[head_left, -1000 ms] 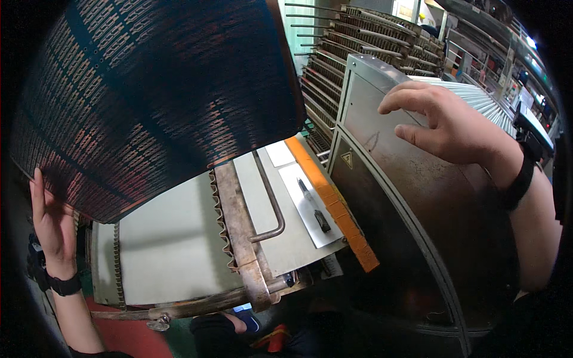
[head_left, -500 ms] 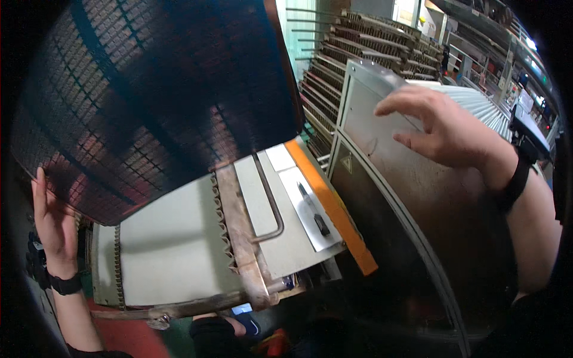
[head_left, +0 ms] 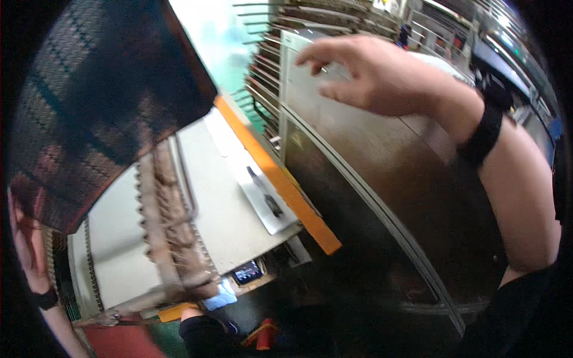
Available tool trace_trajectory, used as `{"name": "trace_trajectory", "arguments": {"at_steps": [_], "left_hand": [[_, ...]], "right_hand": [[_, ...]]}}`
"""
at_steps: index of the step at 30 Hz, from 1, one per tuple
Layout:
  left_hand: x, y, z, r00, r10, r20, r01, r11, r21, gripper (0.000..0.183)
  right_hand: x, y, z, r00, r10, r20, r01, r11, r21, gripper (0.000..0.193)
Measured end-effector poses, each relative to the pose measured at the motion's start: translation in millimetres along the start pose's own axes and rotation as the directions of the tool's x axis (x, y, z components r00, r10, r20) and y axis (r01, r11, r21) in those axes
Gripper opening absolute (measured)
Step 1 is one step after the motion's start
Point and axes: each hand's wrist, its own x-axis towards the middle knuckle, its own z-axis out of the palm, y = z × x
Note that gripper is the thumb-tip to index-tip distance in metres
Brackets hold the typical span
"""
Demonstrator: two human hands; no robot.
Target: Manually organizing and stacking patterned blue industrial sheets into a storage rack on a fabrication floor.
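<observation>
A large dark blue panel (head_left: 119, 89) with a grid-like pattern, apparently a circuit-board panel, fills the upper left and hangs tilted over a white work surface (head_left: 221, 221). At the far left my left hand (head_left: 28, 238) grips its lower left edge; the fingers are blurred and partly lost against it. My right hand (head_left: 382, 77) is raised in the air above a grey metal cabinet (head_left: 358, 131), fingers apart and holding nothing. Beneath the panel runs a brown toothed rail (head_left: 173, 244) with a bent metal rod (head_left: 186, 185) beside it.
An orange strip (head_left: 280, 176) borders the work surface. Beside it a slim black tool (head_left: 268, 197) lies on a white sheet. A device with a lit screen (head_left: 248, 273) sits below the surface's near edge. Racks of thin metal bars (head_left: 262, 77) stand behind the cabinet.
The view has swung, so the panel, work surface and cabinet appear further left. My left hand is still at the panel's edge; my right hand stays open and raised, now appearing larger.
</observation>
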Motion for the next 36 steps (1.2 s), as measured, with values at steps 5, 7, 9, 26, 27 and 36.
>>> {"name": "trace_trajectory", "arguments": {"at_steps": [5, 7, 9, 26, 27, 36], "left_hand": [[-10.3, 16.2, -32.5, 0.992, 0.118, 0.044, -0.116, 0.993, -0.031, 0.044], [-10.2, 17.5, -16.9, 0.991, 0.12, -0.058, -0.125, 0.989, -0.081, 0.046], [-14.3, 18.0, -10.0, 0.993, 0.095, -0.066, -0.102, 0.99, -0.102, 0.045], [-14.5, 18.6, -15.1, 0.983, 0.179, -0.052, -0.179, 0.984, 0.007, 0.046], [-12.7, 17.0, -18.8, 0.984, 0.178, -0.006, -0.178, 0.984, 0.018, 0.044], [-10.8, 17.5, -18.5, 0.983, 0.171, -0.07, -0.171, 0.985, -0.004, 0.044]], "right_hand": [[-0.9, -10.2, -10.7, 1.0, 0.019, -0.024, -0.017, 0.996, 0.084, 0.041], [4.7, -13.9, -13.2, 0.998, 0.042, -0.042, -0.036, 0.992, 0.12, 0.04], [7.1, -13.1, -11.5, 0.997, 0.063, -0.041, -0.056, 0.987, 0.148, 0.039], [10.0, -17.3, -10.3, 0.991, 0.129, -0.036, -0.116, 0.96, 0.256, 0.034], [10.7, -17.2, -9.7, 0.99, 0.141, -0.022, -0.13, 0.952, 0.279, 0.034], [12.1, -22.7, -15.1, 0.984, 0.18, 0.009, -0.175, 0.943, 0.284, 0.034]]}}
